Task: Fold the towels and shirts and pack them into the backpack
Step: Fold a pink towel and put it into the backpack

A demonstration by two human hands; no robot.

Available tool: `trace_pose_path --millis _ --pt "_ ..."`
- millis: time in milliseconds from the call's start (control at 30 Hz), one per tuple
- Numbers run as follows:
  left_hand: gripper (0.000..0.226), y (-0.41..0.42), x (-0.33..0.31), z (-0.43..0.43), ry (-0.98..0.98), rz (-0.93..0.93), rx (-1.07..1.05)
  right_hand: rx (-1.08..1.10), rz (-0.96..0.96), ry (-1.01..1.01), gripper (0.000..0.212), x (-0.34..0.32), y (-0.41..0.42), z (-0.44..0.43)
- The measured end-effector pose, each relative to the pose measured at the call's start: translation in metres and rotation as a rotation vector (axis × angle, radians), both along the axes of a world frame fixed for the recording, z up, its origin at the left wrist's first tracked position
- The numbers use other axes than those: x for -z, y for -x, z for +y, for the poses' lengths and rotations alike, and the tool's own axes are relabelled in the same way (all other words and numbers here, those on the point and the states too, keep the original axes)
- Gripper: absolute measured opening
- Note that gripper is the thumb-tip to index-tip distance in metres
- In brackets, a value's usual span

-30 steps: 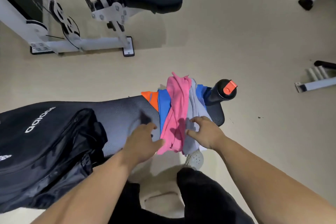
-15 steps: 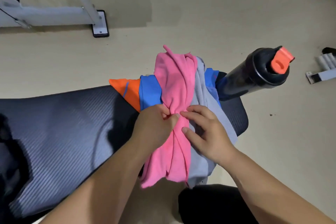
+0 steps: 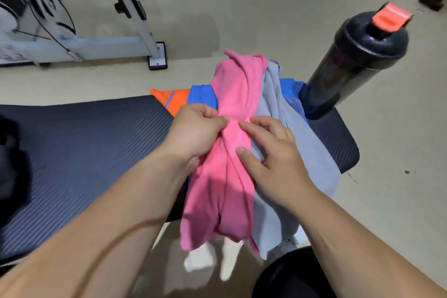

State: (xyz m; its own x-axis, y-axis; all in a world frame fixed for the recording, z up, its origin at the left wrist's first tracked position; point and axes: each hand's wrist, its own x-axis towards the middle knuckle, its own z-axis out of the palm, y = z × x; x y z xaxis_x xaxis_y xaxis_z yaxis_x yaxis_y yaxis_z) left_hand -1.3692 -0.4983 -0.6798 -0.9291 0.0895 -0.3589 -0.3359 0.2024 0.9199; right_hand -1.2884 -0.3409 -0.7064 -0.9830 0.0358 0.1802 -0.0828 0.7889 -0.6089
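Having reached in, your left hand pinches the crumpled pink cloth, your right hand pressing open-fingered: folding begins.

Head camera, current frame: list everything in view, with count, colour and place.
pink cloth: one, pink, on top of the pile, hanging off the bench's near edge
grey cloth: one, grey, right of the pink one
blue garment: one, blue, under the pile
orange garment: one, orange, pile's left edge
bench: one, dark ribbed pad, left and centre
bottle: one, black with an orange cap, on the bench's right end
gym machine: one, white frame, upper left
floor: beige
left hand: pinches the pink cloth
right hand: fingers spread on the pink cloth
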Motion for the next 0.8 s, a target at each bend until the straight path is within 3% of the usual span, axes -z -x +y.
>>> trace_pose_path --millis 167,333,433,633,733,800 --pt "0.007 -0.022 -0.021 0.002 -0.056 -0.001 -0.047 -0.045 -0.055 -0.039 0.064 -0.004 -0.012 -0.002" --pt "0.021 -0.046 -0.042 0.001 -0.390 -0.199 -0.222 -0.079 -0.060 0.000 0.067 -0.008 -0.027 0.005" --pt "0.020 -0.055 -0.047 -0.006 -0.425 -0.225 -0.345 -0.092 -0.065 -0.017 0.067 -0.010 -0.037 0.010" --pt "0.023 -0.076 -0.060 -0.017 -0.292 -0.041 -0.321 -0.060 -0.035 0.020 0.057 -0.021 -0.048 0.015" --pt "0.010 -0.086 -0.069 -0.027 -0.011 0.243 -0.172 -0.061 0.041 0.060 0.054 -0.039 -0.039 0.013" --pt "0.014 -0.093 -0.081 -0.038 0.196 0.402 -0.021 -0.095 0.122 0.091 0.057 -0.063 -0.030 0.010"
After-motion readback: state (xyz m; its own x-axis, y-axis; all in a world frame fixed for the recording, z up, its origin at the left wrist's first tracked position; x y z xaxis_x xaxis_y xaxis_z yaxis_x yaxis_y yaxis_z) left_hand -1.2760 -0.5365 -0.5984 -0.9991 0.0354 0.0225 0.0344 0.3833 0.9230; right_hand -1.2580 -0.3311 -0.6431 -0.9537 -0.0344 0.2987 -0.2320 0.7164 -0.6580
